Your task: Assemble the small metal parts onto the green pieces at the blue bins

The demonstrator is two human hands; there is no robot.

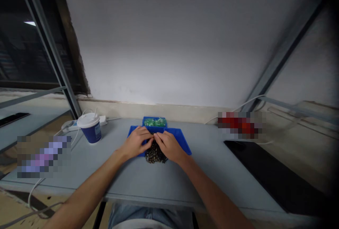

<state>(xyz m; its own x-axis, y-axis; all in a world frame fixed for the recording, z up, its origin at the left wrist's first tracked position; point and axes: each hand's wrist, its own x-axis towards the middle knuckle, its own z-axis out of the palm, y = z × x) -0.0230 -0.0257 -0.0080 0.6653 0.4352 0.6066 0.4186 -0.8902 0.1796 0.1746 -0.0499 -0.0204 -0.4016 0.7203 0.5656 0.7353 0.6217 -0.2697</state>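
Note:
My left hand (137,141) and my right hand (169,145) meet fingertip to fingertip over a pile of small, dark, shiny parts (155,155). Both are closed in a pinch, and whatever lies between the fingers is too small or hidden to make out. The pile rests on the desk among blue plastic trays; its single pieces look like little metal rings or clips, but the kind is unclear. A blue tray (183,140) shows beyond my right hand. Another blue tray (131,130) is partly covered by my left hand. Behind them, a small blue bin holds green packets (155,122).
A lidded paper cup (91,133) stands at the left beside a white power strip (71,126) and loose cables. On the right lies a long black mat or panel (270,176). Blurred-out items sit at both sides. The wall (159,63) closes off the desk's (148,183) back.

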